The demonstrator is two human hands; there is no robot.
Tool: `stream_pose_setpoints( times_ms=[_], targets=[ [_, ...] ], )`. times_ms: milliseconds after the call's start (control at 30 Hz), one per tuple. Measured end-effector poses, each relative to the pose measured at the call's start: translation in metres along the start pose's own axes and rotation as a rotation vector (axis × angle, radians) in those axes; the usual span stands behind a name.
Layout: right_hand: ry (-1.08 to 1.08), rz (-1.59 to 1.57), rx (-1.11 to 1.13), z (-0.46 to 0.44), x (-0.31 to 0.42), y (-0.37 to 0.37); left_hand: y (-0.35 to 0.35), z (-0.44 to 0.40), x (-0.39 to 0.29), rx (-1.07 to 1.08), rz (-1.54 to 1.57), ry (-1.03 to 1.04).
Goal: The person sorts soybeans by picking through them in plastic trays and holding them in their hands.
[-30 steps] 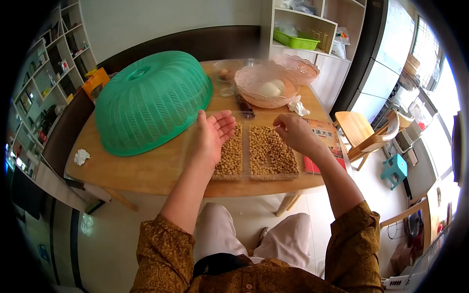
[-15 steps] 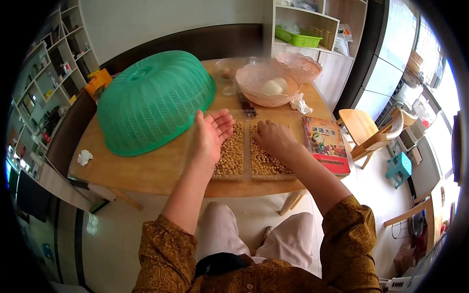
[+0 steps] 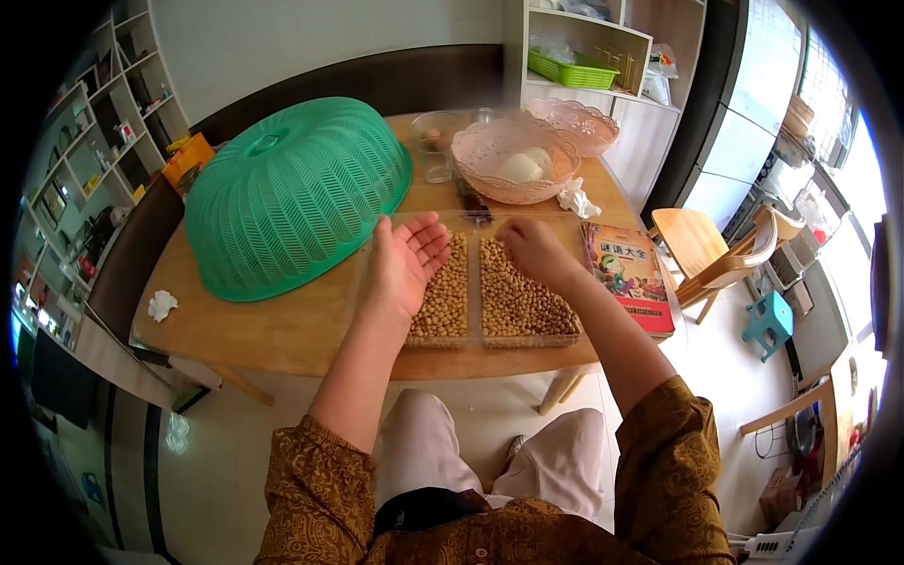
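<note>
Two clear rectangular trays stand side by side at the table's front edge, filled with tan beans: the left beans point(image 3: 444, 301) and the right beans point(image 3: 524, 306). My left hand point(image 3: 407, 264) hovers palm up over the left tray, fingers spread, with nothing seen in the palm. Over the back of the right tray is my right hand point(image 3: 537, 250), its fingers curled together and pointing down. Whatever its fingertips hold, if anything, is too small to make out.
A green mesh cover point(image 3: 297, 198) fills the table's left. Pink baskets point(image 3: 513, 184), a glass bowl point(image 3: 438, 132) and crumpled tissue point(image 3: 577, 200) are behind the trays. Right of them lies a red book point(image 3: 629, 278). Another tissue point(image 3: 162, 305) is near the left edge.
My right hand dipped from the right onto the right tray's beans, then rose and shifted slightly right and back. My left hand stayed nearly still.
</note>
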State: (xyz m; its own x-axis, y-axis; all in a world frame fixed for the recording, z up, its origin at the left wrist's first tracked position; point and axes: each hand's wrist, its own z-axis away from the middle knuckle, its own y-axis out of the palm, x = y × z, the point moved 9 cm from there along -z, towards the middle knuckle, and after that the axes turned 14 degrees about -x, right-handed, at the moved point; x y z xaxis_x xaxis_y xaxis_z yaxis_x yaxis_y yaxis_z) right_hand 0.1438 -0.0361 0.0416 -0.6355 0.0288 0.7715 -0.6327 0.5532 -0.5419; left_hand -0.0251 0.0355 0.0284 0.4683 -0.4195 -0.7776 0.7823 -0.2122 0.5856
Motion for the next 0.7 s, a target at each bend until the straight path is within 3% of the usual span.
stream_pose_setpoints(
  times_ms=[33, 67, 133, 167, 233, 400, 567, 700],
  targets=[
    [0.331, -0.354, 0.067, 0.003, -0.016, 0.005, 0.000, -0.001, 0.001, 0.020, 0.014, -0.011],
    [0.327, -0.354, 0.070, 0.002, -0.018, 0.001, -0.001, -0.003, 0.001, 0.019, 0.016, -0.007],
    [0.550, -1.038, 0.091, 0.005, -0.017, 0.002, 0.001, -0.004, 0.006, 0.043, 0.059, -0.072],
    [0.547, -1.039, 0.093, 0.002, -0.017, -0.001, 0.001, -0.005, 0.006, 0.043, 0.059, -0.068],
    [0.847, -1.216, -0.043, 0.005, -0.031, -0.004, 0.003, -0.003, 0.010, 0.058, 0.091, -0.122],
    [0.751, -1.184, -0.090, -0.006, -0.016, 0.003, 0.003, -0.005, 0.011, 0.041, 0.105, -0.134],
    [0.721, -1.535, -0.007, -0.014, 0.034, 0.039, 0.000, -0.008, 0.011, 0.025, 0.156, -0.126],
    [0.749, -1.622, 0.027, -0.006, 0.043, 0.061, 0.009, 0.000, 0.020, 0.092, 0.201, -0.245]
  ],
)
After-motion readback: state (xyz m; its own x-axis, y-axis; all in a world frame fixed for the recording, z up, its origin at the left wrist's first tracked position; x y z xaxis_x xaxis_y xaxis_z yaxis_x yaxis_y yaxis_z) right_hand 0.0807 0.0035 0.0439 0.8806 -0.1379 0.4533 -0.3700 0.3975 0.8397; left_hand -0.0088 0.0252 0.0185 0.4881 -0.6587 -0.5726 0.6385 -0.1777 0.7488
